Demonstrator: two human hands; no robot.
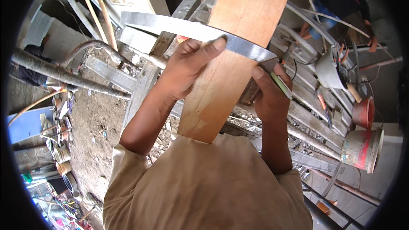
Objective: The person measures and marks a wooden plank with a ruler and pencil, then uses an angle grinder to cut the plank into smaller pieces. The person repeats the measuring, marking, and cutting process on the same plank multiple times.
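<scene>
A pale wooden plank (243, 4) runs from my torso to the top of the head view. A silver metal straightedge (166, 23) lies crosswise over it, its long end sticking out to the left. My left hand (189, 66) is closed on the plank's left edge, with the thumb pressed onto the straightedge. My right hand (271, 96) is closed at the plank's right side by the straightedge's end, holding a slim pale-green object (280, 83). I cannot make out what that object is.
Planks and poles (315, 123) lie around and below. At right are a grey bucket (330, 70), a red bucket (362, 113) and a white bucket (360, 149). Another person (334, 2) is at top right, another (34, 66) at far left. Several containers (64, 155) line rubble-strewn ground (93, 132).
</scene>
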